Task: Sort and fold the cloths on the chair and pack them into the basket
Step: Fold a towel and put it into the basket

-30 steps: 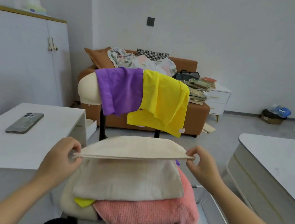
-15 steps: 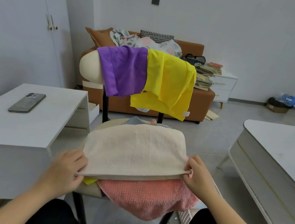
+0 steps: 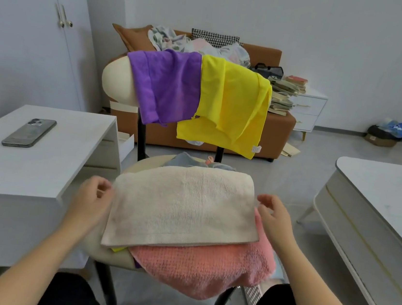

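Note:
A folded beige towel (image 3: 183,206) lies on top of a pink towel (image 3: 205,269) on the chair seat (image 3: 140,167). A corner of a yellow cloth (image 3: 117,248) peeks out beneath it, and a grey cloth (image 3: 183,160) lies behind. A purple cloth (image 3: 165,87) and a large yellow cloth (image 3: 231,105) hang over the chair back (image 3: 117,83). My left hand (image 3: 93,198) is at the beige towel's left edge, fingers loosely curled, holding nothing. My right hand (image 3: 274,218) hovers at the right edge with relaxed fingers. A corner of the white perforated basket (image 3: 251,293) shows on the floor, lower right.
A white side table (image 3: 68,151) with a phone (image 3: 29,132) stands to the left. A white low table (image 3: 379,199) is on the right. Behind the chair are a brown sofa (image 3: 279,126) with bedding and a stack of books (image 3: 284,94).
Both hands folded the beige towel's far half down toward me, laid it flat on the pile, then let go of its edges. The view also tilted downward.

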The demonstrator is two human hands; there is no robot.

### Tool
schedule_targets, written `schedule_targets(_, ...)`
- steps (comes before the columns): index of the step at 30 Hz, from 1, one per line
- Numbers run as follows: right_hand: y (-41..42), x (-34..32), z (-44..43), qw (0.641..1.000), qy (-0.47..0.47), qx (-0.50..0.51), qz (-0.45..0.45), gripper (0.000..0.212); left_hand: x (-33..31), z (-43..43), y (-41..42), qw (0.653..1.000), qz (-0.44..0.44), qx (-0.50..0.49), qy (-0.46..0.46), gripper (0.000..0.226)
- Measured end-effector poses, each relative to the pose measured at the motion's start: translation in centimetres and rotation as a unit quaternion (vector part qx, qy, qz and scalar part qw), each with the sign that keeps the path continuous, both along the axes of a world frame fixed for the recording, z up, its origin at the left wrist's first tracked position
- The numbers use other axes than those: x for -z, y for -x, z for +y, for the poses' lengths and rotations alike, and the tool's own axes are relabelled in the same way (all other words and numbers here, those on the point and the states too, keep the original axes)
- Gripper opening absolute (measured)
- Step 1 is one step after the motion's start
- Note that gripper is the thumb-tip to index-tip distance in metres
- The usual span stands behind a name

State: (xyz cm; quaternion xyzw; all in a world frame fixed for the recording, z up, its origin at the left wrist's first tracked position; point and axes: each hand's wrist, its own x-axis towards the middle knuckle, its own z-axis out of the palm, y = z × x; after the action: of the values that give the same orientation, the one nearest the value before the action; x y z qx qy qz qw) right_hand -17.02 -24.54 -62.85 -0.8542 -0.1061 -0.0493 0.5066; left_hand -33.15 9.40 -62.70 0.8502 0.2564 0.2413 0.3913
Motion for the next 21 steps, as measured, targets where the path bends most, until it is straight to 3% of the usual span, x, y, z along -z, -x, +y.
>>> schedule_targets(3, -1.9, -0.9, 1.3, 0.993, -0.096, -0.024, 0.071, 0.022, -0.9, 0.5, -3.0, 0.979, 0.019, -0.043, 0.200, 0.016)
schedule_targets(8, -4.5, -0.5, 3.4, 0.972, -0.161, -0.048, 0.166, 0.023, -0.2, 1.4, -6.2, 0.924, 0.080, -0.051, 0.370, 0.027)
schedule_targets(11, -5.3, 0.0, 4.2, 0.965, -0.148, -0.060, 0.209, 0.028, 0.3, 1.9, -6.8, 0.913, 0.094, -0.056, 0.393, 0.042)
schedule_targets(18, -5.7, 0.3, 4.1, 0.962, -0.180, -0.031, 0.205, 0.024, -0.4, 1.2, -6.0, 0.877, 0.086, -0.001, 0.473, 0.041)
schedule_targets(21, -5.6, 0.5, 4.3, 0.967, -0.170, -0.026, 0.189, 0.028, -0.5, 0.9, -5.8, 0.897, 0.056, -0.024, 0.439, 0.038)
